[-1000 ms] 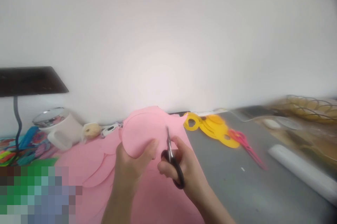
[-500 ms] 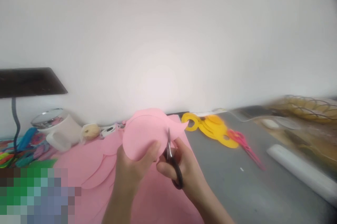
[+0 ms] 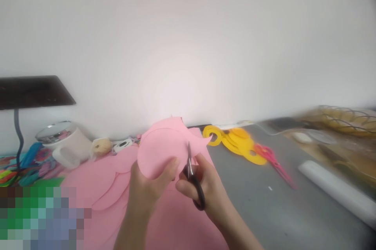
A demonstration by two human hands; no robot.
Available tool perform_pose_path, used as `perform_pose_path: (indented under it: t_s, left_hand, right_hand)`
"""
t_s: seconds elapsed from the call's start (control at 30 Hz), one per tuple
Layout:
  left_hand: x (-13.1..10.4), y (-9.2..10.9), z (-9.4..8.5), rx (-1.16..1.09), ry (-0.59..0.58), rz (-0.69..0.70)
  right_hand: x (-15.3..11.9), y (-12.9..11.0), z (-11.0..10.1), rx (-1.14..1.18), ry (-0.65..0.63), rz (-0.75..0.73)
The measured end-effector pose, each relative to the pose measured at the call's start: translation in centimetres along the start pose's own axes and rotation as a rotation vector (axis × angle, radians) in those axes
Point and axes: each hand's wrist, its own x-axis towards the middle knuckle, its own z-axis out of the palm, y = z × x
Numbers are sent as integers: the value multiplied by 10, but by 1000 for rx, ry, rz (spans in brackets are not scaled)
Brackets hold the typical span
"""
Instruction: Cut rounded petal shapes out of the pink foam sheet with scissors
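Observation:
My left hand [image 3: 154, 179] grips a piece of pink paper [image 3: 161, 146] with a rounded edge, thumb on its near face and the other fingers hidden behind. In my right hand [image 3: 202, 185] is a pair of black-handled scissors [image 3: 192, 177], blades pointing up at the paper's right edge. A thin strip of pink paper [image 3: 205, 140] curls off to the right beyond the blades. Several pink paper rounds [image 3: 88, 179] lie overlapping on the left. A larger pink sheet [image 3: 179, 218] is spread under my hands.
Yellow paper rings [image 3: 213, 135] and pink scissors [image 3: 276, 165] lie on the grey table [image 3: 249, 203] to the right, near a white roll [image 3: 335, 193]. A white mug [image 3: 73, 148] stands at the back left beside a dark lamp-like panel [image 3: 35, 92]. A wire basket [image 3: 346, 120] is far right.
The far edge of the pink paper has shifted and a small pointed bit now stands up at its top. Both hands keep nearly the same place and hold.

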Motion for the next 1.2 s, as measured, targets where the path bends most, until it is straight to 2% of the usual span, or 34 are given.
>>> perform_pose_path:
  t_s: [0.3,0.5,0.77,0.93,1.2]
  left_hand:
    - [2,-4,-3,-5,-1,-1]
    - [2,-3,-4,1,-3,20]
    - [3,-6,-4,-13,8,16]
    - [4,-9,-3,-32,19,0]
    - [0,0,0,-24,36,8]
  right_hand:
    - [2,9,-4,-57,15,-3]
    - [3,10,-3,-42,-20,6]
    - [4,12,-1,-145,90,15]
    - [-1,5,0,-158,69,43]
    - [-2,0,2,-70,-8,51]
